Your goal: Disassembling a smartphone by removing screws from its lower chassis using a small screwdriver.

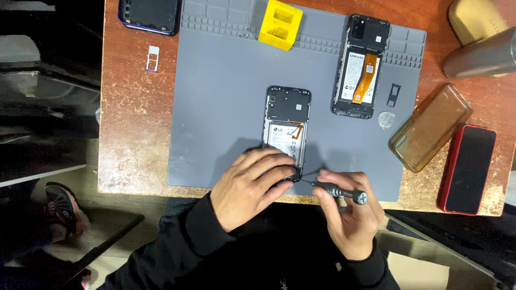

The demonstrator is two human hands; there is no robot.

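Scuffed wooden tabletop (134, 134) w/ smooth grey rubber mat (226, 96). Opened phone (287, 121) at mat's near edge — back off, black frame, white battery label. Left hand (250, 185) clamps its lower end; right hand (349, 215) pinches knurled metal screwdriver (338, 190).

The opened smartphone (286, 124) lies flat near the near edge of the grey mat, back cover removed, long axis running near to far. Its far half shows a black inner frame with a camera opening at the far left corner; below this sits a white-labelled battery with a short orange flex strip at its right edge. The near end is hidden. The precision screwdriver (339, 191) has a dark knurled metal handle, lying almost level, thin tip pointing left toward the smartphone's near right corner.
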